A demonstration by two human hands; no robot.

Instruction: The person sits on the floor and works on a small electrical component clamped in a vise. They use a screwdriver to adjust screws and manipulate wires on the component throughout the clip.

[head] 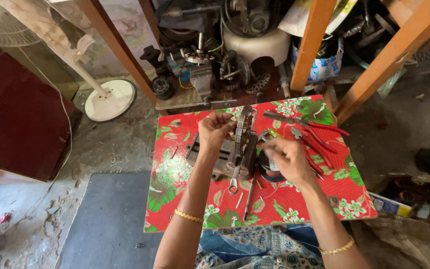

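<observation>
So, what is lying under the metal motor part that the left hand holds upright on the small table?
Under the motor part lie a grey metal block and a wrench, on the red flowered cloth. The left hand grips its top. Anything directly beneath it is covered.

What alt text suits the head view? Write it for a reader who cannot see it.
Seen from above, a left hand steadies an upright metal motor part on a small table with a red floral cloth, while the right hand pinches something small beside it. A spanner and red-handled pliers lie nearby.
</observation>
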